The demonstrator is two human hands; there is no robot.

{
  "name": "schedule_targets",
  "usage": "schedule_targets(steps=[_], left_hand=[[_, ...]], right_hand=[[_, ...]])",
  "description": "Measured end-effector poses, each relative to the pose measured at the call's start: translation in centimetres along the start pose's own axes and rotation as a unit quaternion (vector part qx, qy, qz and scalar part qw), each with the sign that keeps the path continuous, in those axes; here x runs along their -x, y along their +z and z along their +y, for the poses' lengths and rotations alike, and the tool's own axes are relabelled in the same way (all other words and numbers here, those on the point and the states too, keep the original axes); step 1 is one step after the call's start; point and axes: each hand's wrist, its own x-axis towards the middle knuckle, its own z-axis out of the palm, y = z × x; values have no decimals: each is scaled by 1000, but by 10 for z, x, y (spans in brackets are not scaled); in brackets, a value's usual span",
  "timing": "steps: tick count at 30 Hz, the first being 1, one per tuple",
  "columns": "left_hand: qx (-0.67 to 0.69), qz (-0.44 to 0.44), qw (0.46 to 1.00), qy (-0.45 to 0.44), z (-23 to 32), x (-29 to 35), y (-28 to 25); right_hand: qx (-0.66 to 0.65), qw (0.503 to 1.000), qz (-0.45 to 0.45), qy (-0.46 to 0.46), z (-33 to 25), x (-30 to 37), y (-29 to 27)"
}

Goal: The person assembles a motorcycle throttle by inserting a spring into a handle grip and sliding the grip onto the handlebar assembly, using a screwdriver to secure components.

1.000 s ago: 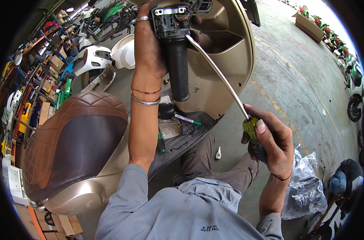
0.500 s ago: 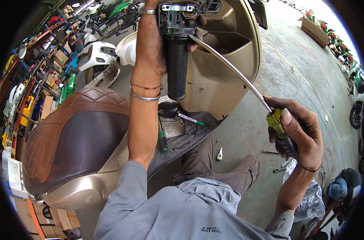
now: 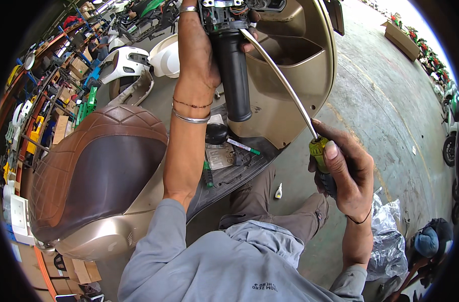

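Observation:
My right hand grips a screwdriver by its yellow-green and dark handle. Its long metal shaft slants up and left, the tip meeting the seam between the black handlebar grip and the open switch housing. Wires show inside that housing. From the left, my left hand reaches up around the grip and housing, its fingertips coming out on the far side near the screwdriver tip. Part of that hand is hidden behind the grip or cut off by the upper edge.
A gold scooter body with a brown seat stands before me. On its footboard lie a marker, a green-handled tool and a plate. A small bottle and clear plastic are on the floor.
My right hand and the screwdriver handle have swung left, making the shaft steeper. The grip's lower end sits further right in view, with my left forearm shifted slightly right too.

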Motion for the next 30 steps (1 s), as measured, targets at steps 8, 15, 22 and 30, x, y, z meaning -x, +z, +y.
schedule_targets(steps=[8,15,22,30], left_hand=[[144,-84,985,-46,-1,12,-14],[211,-198,957,-38,10,17,-7],[143,-161,976,-37,-9,15,-54],[184,-308,931,-56,-12,1,-53]], right_hand=[[-8,999,-21,44,-30,15,-14],[53,995,81,9,-24,38,-17],[69,995,46,-47,-10,21,-7],[125,986,27,-102,-13,17,-3]])
